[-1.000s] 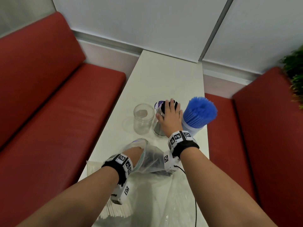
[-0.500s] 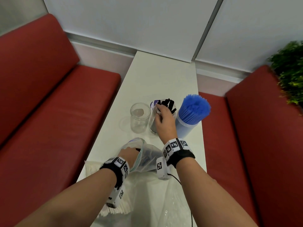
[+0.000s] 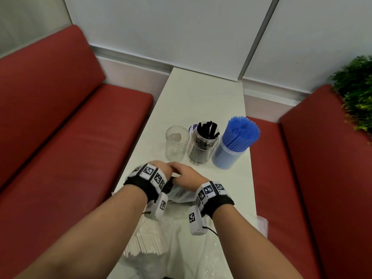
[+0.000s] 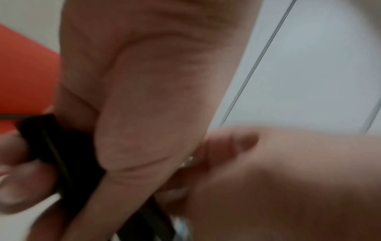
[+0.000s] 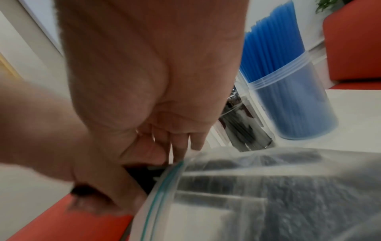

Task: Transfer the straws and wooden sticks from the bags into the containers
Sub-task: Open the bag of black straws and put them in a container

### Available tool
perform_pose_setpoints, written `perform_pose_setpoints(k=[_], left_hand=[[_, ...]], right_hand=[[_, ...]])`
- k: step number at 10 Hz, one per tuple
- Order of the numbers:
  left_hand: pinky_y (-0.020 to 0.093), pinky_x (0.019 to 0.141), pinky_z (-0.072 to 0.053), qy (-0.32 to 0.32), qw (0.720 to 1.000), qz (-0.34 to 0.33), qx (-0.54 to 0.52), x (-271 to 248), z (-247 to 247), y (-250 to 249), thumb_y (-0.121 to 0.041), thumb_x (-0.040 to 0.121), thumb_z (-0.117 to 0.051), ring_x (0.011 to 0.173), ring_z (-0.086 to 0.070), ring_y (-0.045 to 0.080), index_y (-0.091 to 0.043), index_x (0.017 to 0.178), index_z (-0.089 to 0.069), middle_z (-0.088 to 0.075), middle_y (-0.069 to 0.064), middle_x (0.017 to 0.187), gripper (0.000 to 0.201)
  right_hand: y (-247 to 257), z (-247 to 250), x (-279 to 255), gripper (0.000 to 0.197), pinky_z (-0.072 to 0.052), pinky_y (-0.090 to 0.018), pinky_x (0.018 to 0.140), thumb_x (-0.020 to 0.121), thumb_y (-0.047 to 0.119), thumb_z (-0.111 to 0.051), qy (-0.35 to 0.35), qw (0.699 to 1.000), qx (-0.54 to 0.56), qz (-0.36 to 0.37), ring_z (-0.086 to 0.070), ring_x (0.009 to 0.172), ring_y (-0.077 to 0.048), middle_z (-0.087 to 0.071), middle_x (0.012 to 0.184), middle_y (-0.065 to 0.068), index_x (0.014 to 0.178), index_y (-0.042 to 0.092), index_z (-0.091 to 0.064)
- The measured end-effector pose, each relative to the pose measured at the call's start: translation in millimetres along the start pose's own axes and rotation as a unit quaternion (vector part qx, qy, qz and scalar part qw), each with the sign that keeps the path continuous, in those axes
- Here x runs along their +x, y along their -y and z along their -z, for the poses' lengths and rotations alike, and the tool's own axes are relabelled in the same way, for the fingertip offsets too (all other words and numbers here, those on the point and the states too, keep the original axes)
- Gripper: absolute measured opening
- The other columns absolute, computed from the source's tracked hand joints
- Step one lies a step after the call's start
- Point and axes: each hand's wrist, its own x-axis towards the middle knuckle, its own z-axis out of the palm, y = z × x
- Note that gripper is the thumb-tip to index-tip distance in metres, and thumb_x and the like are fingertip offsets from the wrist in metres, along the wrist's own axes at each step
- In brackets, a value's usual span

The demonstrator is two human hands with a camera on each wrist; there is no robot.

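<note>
Three containers in a row across the white table, all upright and close together. Leftmost, a clear jar, see-through to its base, nothing standing in it. In the middle, just beside it, a second clear jar holding a loose bunch of black straws with tops fanning out above the rim. Rightmost, a frosted plastic tub packed tight with blue straws rising well above its rim; touching or nearly touching the middle jar, hard to say which. Nearer, at the mouth of a clear zip bag with a teal seal strip, lying on the table in front of the jars, both hands together. Left hand curled around a dark bundle, apparently more black straws, right at the bag's opening. Right hand with fingers bent down at the bag's rim and meeting the left; pinching the plastic or only touching it, impossible to tell through the blur. Dark contents visible through the bag wall in the right wrist view. Nearer still, under the left forearm, a stack of pale sticks in another clear bag. Red bench seats on both sides of the table, a green plant at far right.
</note>
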Motion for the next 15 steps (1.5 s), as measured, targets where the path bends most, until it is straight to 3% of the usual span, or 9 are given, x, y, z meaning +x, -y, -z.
perform_pose_setpoints(k=[2,4,6,8,9,11,12,13,15], left_hand=[[0.030,0.079,-0.042,-0.072,0.991,0.049,-0.099,-50.7,91.9,12.4,-0.019,0.101,-0.042,0.119,-0.057,0.027,-0.005,0.125,-0.062,-0.060,0.012,0.129,0.034],[0.026,0.052,-0.039,-0.163,0.977,-0.086,-0.112,-77.4,141.8,14.6,-0.061,0.079,-0.066,0.050,-0.053,0.009,-0.019,0.065,-0.068,-0.057,-0.006,0.052,0.045],[0.020,0.071,-0.045,-0.295,0.813,-0.227,-0.446,-75.1,142.0,3.0,-0.057,0.088,-0.059,0.069,-0.068,0.004,-0.020,0.072,-0.075,-0.073,-0.008,0.072,0.043],[0.039,0.096,-0.051,-0.274,0.468,-0.199,-0.816,-49.3,124.1,9.8,-0.046,0.101,-0.044,0.098,-0.071,0.021,-0.008,0.100,-0.071,-0.073,0.011,0.101,0.046],[0.042,0.097,-0.051,-0.075,0.527,-0.101,-0.841,-24.6,89.8,-0.8,-0.040,0.103,-0.041,0.098,-0.069,0.026,-0.004,0.103,-0.067,-0.070,0.016,0.111,0.045],[0.044,0.104,-0.047,0.211,0.359,-0.129,-0.900,-12.0,59.5,-32.2,-0.034,0.100,-0.051,0.119,-0.060,0.034,0.007,0.129,-0.056,-0.058,0.022,0.132,0.050],[0.041,0.107,-0.044,0.248,0.297,-0.117,-0.915,-10.7,61.2,-37.7,-0.023,0.101,-0.047,0.127,-0.053,0.028,-0.001,0.126,-0.055,-0.055,0.014,0.134,0.034],[0.030,0.064,-0.061,0.247,0.315,-0.095,-0.912,-8.1,59.8,-38.4,-0.020,0.100,-0.048,0.078,-0.071,0.026,0.004,0.094,-0.063,-0.066,0.015,0.090,0.029],[0.013,0.027,-0.025,0.229,0.337,-0.085,-0.909,6.6,47.9,-39.5,-0.028,0.099,-0.051,0.040,-0.042,0.007,-0.008,0.088,-0.056,-0.053,0.005,0.069,0.023]], right_hand=[[17.9,-2.4,3.3,0.007,-0.045,-0.041,0.094,0.092,0.024,-0.068,-0.083,0.995,-0.034,0.034,-0.066,0.094,-0.022,-0.073,0.100,-0.007,0.096,0.021,-0.064],[42.1,6.3,-2.8,0.019,-0.048,-0.027,0.068,0.092,0.018,-0.072,-0.176,0.955,0.213,0.110,-0.060,0.067,-0.002,-0.063,0.069,0.014,0.076,0.022,-0.061],[57.1,23.8,-11.7,0.037,-0.037,-0.028,0.049,0.090,0.030,-0.074,-0.195,0.928,0.295,0.114,-0.040,0.045,-0.014,-0.045,0.047,0.008,0.067,0.018,-0.048],[66.1,71.2,-45.3,0.037,-0.037,-0.026,0.046,0.093,0.023,-0.074,-0.256,0.872,0.390,0.144,-0.040,0.044,-0.015,-0.043,0.052,0.004,0.067,0.020,-0.048],[80.1,98.1,-60.4,0.039,-0.040,-0.030,0.050,0.090,0.025,-0.076,-0.275,0.839,0.432,0.184,-0.041,0.047,-0.018,-0.043,0.052,0.000,0.061,0.026,-0.050],[80.1,106.6,-69.2,0.032,-0.048,-0.038,0.065,0.086,0.025,-0.079,-0.287,0.838,0.421,0.195,-0.049,0.057,-0.022,-0.049,0.060,-0.004,0.067,0.021,-0.053],[77.3,101.9,-70.9,0.022,-0.049,-0.043,0.073,0.084,0.028,-0.080,-0.304,0.847,0.391,0.192,-0.054,0.068,-0.025,-0.056,0.068,-0.011,0.080,0.016,-0.061],[74.7,103.4,-71.8,0.023,-0.051,-0.042,0.073,0.083,0.030,-0.079,-0.311,0.853,0.374,0.188,-0.056,0.070,-0.027,-0.058,0.070,-0.013,0.081,0.015,-0.062],[65.2,114.8,-73.3,0.027,-0.054,-0.052,0.083,0.090,0.029,-0.072,-0.289,0.907,0.274,0.135,-0.061,0.077,-0.024,-0.067,0.076,-0.009,0.075,0.008,-0.064]])
